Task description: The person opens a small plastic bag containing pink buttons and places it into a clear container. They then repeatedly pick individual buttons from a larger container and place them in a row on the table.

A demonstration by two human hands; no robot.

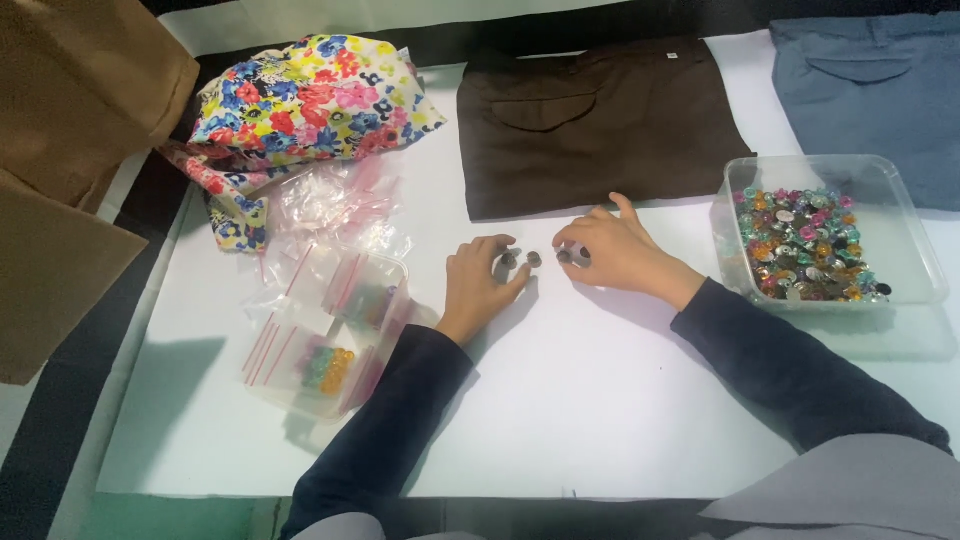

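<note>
My left hand point(478, 283) rests on the white table point(600, 400) with its fingertips pinching a small dark metal button point(509, 260). Another loose button point(534, 259) lies just to its right. My right hand point(612, 252) sits a little further right, fingers curled over a button point(566, 256) at its fingertips. Both arms wear dark sleeves. The hands lie just below a folded brown garment point(600, 125).
A clear plastic tub point(905, 240) of several colourful buttons stands at the right. A clear tray point(330, 345) with small zip bags, some holding beads, sits at the left. A floral cloth point(310, 100) lies far left, a blue garment point(880, 90) far right, brown cardboard point(70, 150) at the left edge.
</note>
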